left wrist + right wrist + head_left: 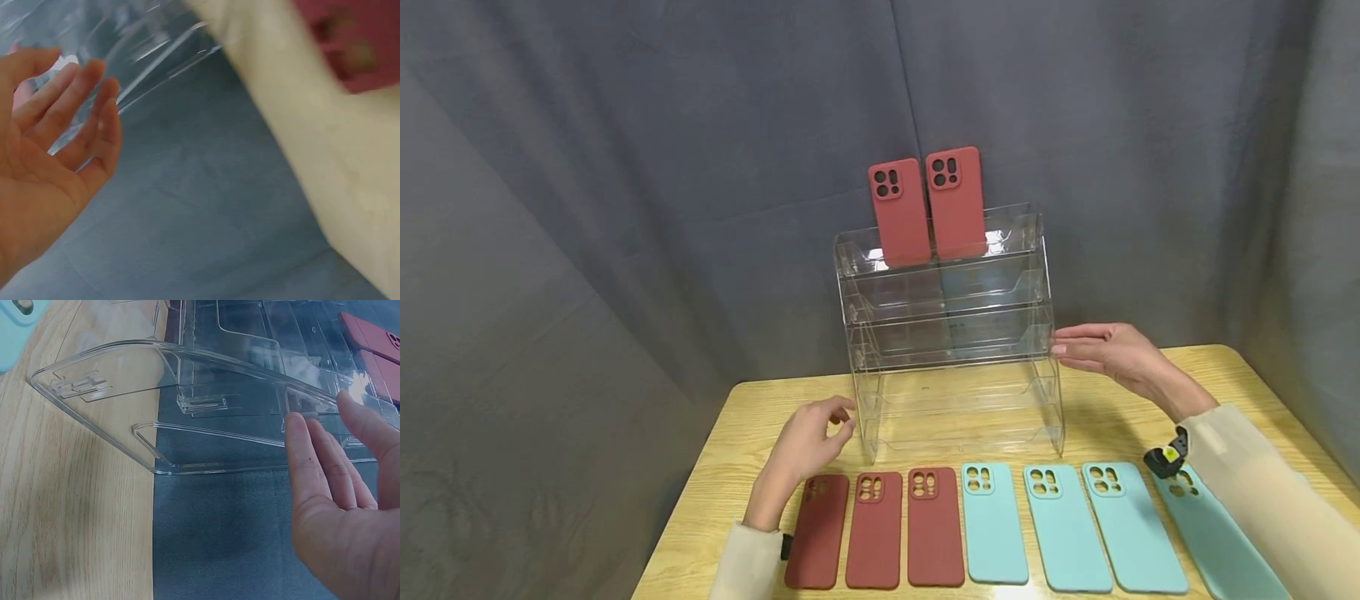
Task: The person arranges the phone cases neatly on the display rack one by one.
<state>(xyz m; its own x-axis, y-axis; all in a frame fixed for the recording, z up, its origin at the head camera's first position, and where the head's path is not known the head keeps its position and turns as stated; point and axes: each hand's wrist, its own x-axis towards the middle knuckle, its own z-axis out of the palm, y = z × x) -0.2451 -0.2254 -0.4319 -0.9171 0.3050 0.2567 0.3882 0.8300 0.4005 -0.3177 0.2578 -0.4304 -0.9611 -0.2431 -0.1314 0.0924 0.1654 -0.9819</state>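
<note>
A clear tiered display rack [951, 363] stands on the table, its stepped shelves facing me. In its top tier lean two red phone cases [901, 218] side by side, camera cutouts up. My right hand [1123, 357] is at the rack's right side with fingers extended, fingertips right at the side panel [244, 369]. At the lower left side is my left hand [811, 435], fingers loosely bent and holding nothing; the left wrist view shows its palm beside the clear plastic. The lower tiers hold no cases.
Along the front of the wooden table [775, 404] lie three dark red cases [873, 533] on the left and several light blue cases [996, 529] on the right. My right sleeve [1262, 475] covers part of the rightmost blue one. A grey curtain [700, 208] hangs behind.
</note>
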